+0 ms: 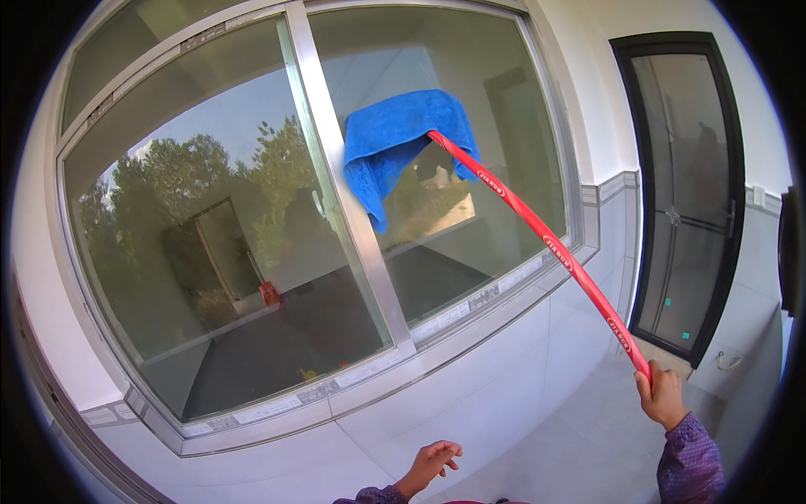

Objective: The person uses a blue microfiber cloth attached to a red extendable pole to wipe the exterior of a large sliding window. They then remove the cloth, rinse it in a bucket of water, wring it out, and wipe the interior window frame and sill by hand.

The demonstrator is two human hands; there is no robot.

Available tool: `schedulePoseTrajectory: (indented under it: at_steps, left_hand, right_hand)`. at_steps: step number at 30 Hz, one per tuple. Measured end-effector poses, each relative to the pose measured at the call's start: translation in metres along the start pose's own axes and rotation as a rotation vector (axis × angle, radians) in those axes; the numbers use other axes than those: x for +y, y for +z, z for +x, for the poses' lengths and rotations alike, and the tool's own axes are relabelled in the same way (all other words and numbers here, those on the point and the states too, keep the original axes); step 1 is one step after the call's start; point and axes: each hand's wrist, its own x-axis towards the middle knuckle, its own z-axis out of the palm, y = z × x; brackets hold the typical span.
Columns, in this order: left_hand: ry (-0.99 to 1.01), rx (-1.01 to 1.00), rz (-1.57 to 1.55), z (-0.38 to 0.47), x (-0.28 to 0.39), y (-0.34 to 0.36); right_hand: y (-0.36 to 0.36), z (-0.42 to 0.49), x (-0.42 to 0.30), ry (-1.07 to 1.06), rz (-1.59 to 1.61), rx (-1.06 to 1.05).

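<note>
My right hand point(662, 392) is closed around the lower end of a long red pole point(535, 223) that bears writing. The pole slants up to the left, and its upper end goes under a blue cloth point(403, 123). This cloth hangs draped in front of the right glass pane point(516, 189) of a sliding window, its left edge by the metal middle frame bar point(346, 170). What holds the cloth up is hidden beneath it. Low in the view, my left hand point(436, 465) holds nothing, its fingers loosely bent, in front of the tiled wall.
The left glass pane point(170, 189) reflects trees and sky. Below the window runs a metal sill point(441, 353) above pale wall tiles point(453, 403). To the right stands a dark-framed glass door point(683, 189), with a grey floor point(560, 435) in front. A dark object point(792, 252) juts in at the right edge.
</note>
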Motion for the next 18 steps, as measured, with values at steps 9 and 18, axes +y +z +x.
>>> schedulePoseTrajectory:
  at_steps: [9,18]
  left_hand:
    - [0.236,-0.032,-0.021,0.121,0.056,0.008]
    - [0.405,0.009,0.02,0.199,0.129,0.009]
  right_hand:
    - [0.12,-0.027,0.029,0.459,0.873,-0.515]
    - [0.203,-0.059,0.045,0.453,0.869,-0.291]
